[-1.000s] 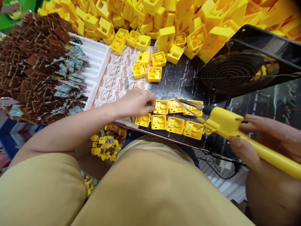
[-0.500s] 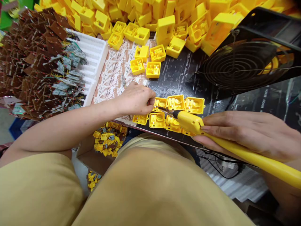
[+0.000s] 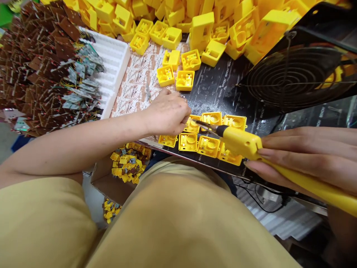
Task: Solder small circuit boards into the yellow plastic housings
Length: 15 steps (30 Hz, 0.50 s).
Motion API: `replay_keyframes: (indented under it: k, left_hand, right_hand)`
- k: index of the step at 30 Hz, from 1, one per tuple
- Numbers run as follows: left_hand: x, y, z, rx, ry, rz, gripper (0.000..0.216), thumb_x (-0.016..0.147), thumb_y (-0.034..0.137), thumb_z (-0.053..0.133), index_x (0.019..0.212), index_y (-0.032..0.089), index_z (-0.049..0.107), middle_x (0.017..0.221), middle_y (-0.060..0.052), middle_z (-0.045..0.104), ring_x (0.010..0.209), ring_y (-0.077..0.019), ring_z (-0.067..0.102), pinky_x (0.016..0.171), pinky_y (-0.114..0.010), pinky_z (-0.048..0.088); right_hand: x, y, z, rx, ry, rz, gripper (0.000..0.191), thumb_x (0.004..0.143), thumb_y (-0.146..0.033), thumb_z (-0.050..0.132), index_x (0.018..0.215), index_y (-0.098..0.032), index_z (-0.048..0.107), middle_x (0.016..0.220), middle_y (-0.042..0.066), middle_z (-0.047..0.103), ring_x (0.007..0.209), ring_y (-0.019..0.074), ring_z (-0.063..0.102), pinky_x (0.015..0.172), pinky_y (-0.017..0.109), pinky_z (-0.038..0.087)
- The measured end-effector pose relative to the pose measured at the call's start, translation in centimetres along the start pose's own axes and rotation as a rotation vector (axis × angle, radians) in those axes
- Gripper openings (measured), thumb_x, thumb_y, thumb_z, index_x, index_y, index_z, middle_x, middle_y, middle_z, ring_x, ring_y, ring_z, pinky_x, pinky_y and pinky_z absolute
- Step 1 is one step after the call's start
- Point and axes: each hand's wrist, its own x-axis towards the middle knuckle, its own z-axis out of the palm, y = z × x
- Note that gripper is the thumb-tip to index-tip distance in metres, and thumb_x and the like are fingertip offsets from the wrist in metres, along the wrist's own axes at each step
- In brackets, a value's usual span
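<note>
My right hand grips a yellow soldering iron whose metal tip reaches left over the top row of small yellow plastic housings set in two rows on the black mat. My left hand rests closed at the left end of those rows, fingers pinched at the leftmost top housing, close to the iron's tip. What the fingers pinch is too small to name.
A big heap of yellow housings fills the back. A pile of brown circuit boards and a white foam tray lie left. A black fan stands right. A box of finished parts sits below the table edge.
My right hand brought the soldering iron leftward, its tip now over the top-left housings near my left hand's fingers. The left hand stayed at the left end of the rows.
</note>
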Motion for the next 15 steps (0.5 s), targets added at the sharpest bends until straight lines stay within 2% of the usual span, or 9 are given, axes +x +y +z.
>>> replay_keyframes:
  k: [3,7,11,13,15]
  left_hand:
    - [0.0,-0.1,-0.1,0.001,-0.015,0.002,0.014,0.078,0.020,0.060,0.073,0.019,0.073,0.081,-0.005,0.072,0.103,-0.0272,0.062,0.100,-0.043,0.040]
    - [0.1,-0.1,0.0,0.031,-0.010,0.019,0.015,0.080,0.021,0.059,0.075,0.019,0.073,0.082,-0.005,0.071,0.105,-0.0274,0.062,0.100,-0.042,0.041]
    - [-0.1,0.3,0.3,0.091,-0.014,0.028,0.017,0.083,0.022,0.057,0.077,0.019,0.073,0.087,-0.008,0.072,0.107,-0.0294,0.062,0.100,-0.044,0.042]
    - [-0.6,0.3,0.1,0.118,0.000,0.054,0.021,0.087,0.024,0.054,0.085,0.017,0.074,0.097,-0.011,0.074,0.112,-0.0324,0.062,0.105,-0.049,0.041]
    - [-1.6,-0.1,-0.4,0.086,0.106,0.088,0.026,0.091,0.029,0.052,0.098,0.017,0.074,0.113,-0.013,0.073,0.118,-0.0335,0.061,0.111,-0.052,0.038]
  right_hand:
    - [-0.5,0.6,-0.3,0.010,0.026,-0.100,0.021,0.083,-0.017,0.080,0.099,-0.020,0.066,0.086,0.001,0.072,0.077,0.0138,0.071,0.082,0.027,0.064]
    - [-0.6,0.2,-0.1,0.033,0.056,-0.004,0.024,0.081,-0.016,0.081,0.097,-0.023,0.065,0.086,0.000,0.071,0.076,0.0151,0.071,0.075,0.028,0.064]
    - [-0.1,0.0,0.4,0.037,0.080,-0.022,0.023,0.081,-0.013,0.081,0.094,-0.022,0.064,0.078,-0.001,0.069,0.070,0.0136,0.069,0.068,0.024,0.060]
    - [-0.3,0.3,1.0,0.016,0.103,-0.015,0.021,0.084,-0.015,0.079,0.098,-0.023,0.066,0.076,-0.001,0.070,0.069,0.0136,0.070,0.065,0.022,0.059]
    - [-1.2,0.8,1.8,-0.055,0.133,0.048,0.022,0.089,-0.025,0.076,0.109,-0.024,0.067,0.079,0.000,0.073,0.071,0.0147,0.072,0.062,0.021,0.058]
